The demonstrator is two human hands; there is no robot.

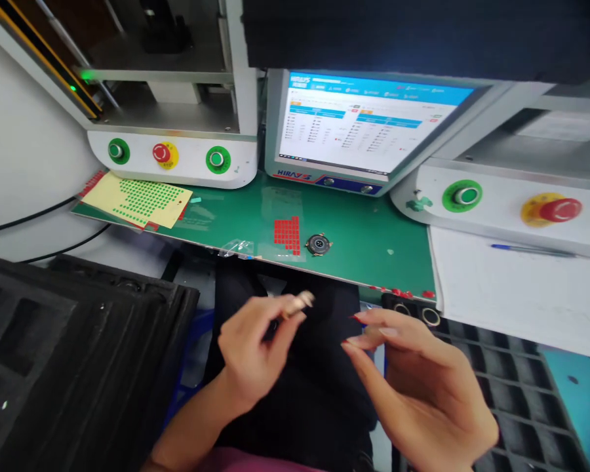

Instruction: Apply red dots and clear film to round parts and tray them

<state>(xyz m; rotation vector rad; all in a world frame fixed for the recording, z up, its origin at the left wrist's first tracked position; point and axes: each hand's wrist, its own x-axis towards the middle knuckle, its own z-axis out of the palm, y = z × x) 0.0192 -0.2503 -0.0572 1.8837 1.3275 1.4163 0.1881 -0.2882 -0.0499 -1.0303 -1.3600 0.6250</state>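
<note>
My left hand is closed, with thumb and forefinger pinching a small, pale, blurred piece above my lap. To its right, my right hand has its thumb and forefinger apart. Small red spots show at those fingertips; whether they are stickers or nail colour I cannot make out. Beyond both hands, a round black watch module with small tabs lies on the green table mat. Beside it is a clear sheet of red stickers.
A yellow sheet with green dots lies at left. Button panels flank a monitor. Black trays are stacked at left; another black tray holds rings at right. Red scraps line the table edge near a pen on paper.
</note>
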